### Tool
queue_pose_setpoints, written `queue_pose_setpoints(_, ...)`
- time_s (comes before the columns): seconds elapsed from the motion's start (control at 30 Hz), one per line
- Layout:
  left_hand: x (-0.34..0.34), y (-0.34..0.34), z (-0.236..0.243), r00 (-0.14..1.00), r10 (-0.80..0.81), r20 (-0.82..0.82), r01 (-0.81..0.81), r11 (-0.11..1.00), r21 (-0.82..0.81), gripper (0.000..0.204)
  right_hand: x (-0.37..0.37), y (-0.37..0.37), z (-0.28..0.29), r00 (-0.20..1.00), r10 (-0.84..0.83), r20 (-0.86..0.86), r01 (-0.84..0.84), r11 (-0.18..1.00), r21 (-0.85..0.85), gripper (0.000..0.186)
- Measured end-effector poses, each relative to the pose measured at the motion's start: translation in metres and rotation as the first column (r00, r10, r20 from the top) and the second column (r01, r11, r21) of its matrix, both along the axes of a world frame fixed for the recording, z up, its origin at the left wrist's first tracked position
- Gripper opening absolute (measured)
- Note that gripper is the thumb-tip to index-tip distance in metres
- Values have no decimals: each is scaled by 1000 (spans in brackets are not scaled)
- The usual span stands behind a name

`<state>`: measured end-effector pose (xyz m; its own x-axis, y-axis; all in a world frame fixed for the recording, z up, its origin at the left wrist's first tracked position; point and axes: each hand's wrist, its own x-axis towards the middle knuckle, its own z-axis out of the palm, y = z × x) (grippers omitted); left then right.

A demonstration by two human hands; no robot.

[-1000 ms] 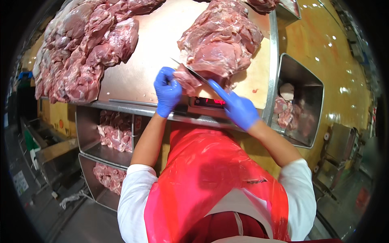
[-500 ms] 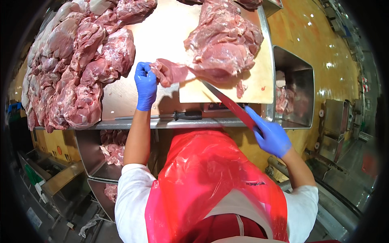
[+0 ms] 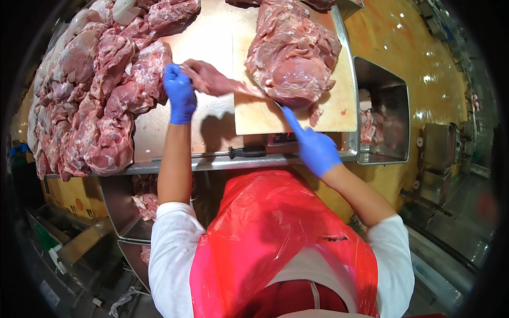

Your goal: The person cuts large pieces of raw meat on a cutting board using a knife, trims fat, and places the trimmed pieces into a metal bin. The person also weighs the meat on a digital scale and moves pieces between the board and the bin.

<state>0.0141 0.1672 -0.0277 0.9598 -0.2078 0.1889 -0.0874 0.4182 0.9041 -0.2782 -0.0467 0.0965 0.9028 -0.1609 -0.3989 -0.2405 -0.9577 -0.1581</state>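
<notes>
My left hand (image 3: pixel 181 94), in a blue glove, is closed on the end of a strip of meat (image 3: pixel 214 80) and pulls it taut to the left. The strip's other end runs to the lower edge of a large piece of raw meat (image 3: pixel 294 55) on the cream cutting board (image 3: pixel 260 119). Gripped in my gloved right hand (image 3: pixel 317 146) is a knife (image 3: pixel 278 105); its tip end reaches the spot where strip and large piece meet. Most of the blade is hidden by the meat and my fingers. A small meat scrap (image 3: pixel 316 114) lies on the board below the large piece.
A big heap of raw meat (image 3: pixel 85 95) covers the table's left side. A sharpening steel (image 3: pixel 246 152) with a black handle lies along the front edge. Metal bins holding meat stand right of the table (image 3: pixel 389 148) and below its left front (image 3: pixel 114 206).
My left hand has moved up and left, stretching the strip longer. My right hand has come left and up, bringing the knife in against the large piece's lower edge.
</notes>
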Motion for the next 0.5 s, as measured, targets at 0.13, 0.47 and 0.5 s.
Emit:
queue_pose_setpoints(0.13,18,51,22,989,59,136,-67,996,56,18,-66,-60,18,994,92,-62,-97,991,-92,92)
queue_pose_setpoints(0.47,-149,192,115,954,294,56,-300,931,210,17,-107,-138,41,991,85,103,-118,920,374,72)
queue_pose_setpoints(0.5,-158,179,115,929,358,91,-369,905,212,14,-107,-135,44,991,92,97,-125,893,432,72)
